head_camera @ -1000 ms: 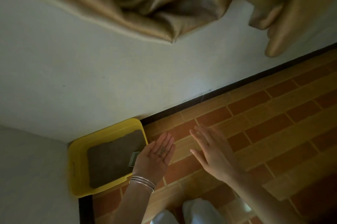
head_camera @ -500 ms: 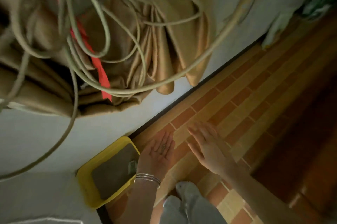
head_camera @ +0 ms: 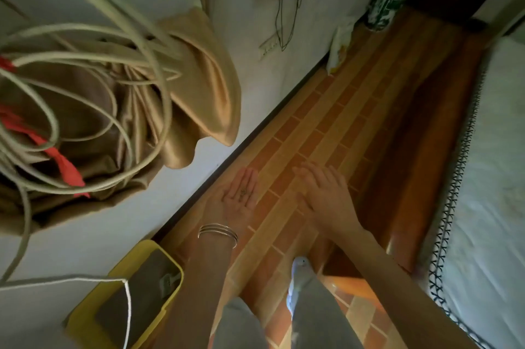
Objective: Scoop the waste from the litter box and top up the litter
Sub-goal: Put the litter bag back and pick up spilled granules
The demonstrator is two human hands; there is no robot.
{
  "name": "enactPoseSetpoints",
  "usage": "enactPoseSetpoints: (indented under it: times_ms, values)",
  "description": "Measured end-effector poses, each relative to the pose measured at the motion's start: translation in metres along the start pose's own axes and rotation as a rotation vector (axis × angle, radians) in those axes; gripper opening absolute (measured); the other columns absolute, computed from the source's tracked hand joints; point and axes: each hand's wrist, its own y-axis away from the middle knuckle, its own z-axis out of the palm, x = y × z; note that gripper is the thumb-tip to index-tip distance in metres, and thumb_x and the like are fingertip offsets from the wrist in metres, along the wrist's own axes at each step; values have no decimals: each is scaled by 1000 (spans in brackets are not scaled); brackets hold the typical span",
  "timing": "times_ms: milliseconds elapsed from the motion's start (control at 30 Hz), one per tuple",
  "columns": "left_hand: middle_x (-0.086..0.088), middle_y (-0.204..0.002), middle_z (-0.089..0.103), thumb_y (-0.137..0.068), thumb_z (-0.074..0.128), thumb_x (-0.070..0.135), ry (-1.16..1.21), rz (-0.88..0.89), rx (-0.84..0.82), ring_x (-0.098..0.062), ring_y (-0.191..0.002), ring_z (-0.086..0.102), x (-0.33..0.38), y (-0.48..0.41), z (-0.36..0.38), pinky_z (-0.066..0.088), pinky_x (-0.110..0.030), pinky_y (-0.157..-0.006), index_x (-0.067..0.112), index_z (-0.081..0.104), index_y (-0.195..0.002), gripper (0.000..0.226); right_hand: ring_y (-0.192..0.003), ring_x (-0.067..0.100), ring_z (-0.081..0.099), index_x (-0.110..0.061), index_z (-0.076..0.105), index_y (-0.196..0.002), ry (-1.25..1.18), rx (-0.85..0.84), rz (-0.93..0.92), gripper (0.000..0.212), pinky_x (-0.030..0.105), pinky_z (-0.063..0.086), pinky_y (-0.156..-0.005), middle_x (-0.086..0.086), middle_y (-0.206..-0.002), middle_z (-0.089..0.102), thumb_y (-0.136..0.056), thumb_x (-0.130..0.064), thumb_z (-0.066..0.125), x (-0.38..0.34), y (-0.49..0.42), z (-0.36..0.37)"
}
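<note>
The yellow litter box [head_camera: 139, 257] sits on the floor [head_camera: 312, 121] by the wall, in the bottom left corner of the view. Grey litter [head_camera: 142, 300] fills it, and a pale scoop [head_camera: 169, 282] lies at its right side. The left hand [head_camera: 241, 196] is flat, palm up, with a few dark grains lying on it. Bangles [head_camera: 217, 230] ring that wrist. The right hand [head_camera: 326, 192] is held just beside it, palm down, fingers straight, holding nothing.

- Yellow litter box [head_camera: 170, 262] — set against the wall [head_camera: 85, 249], on the tiled floor [head_camera: 312, 127].
- Grey-brown litter [head_camera: 142, 294] lies level inside.
- Pale slotted scoop [head_camera: 168, 282] — resting at the litter's right edge.
</note>
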Motion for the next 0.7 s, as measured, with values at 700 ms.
enactPoseSetpoints:
  times_ms: [700]
  values:
    - [-19,-103,68,-99,32,13,-249,-49,-343,-29,-101,59,-151,-99,234,38,-39,-101,-5,60,-106,34,-135,17,31,-24,39,-137,35,20,136,54,43,20,-113,0,-142,40,-93,-48,19,252,-116,-94]
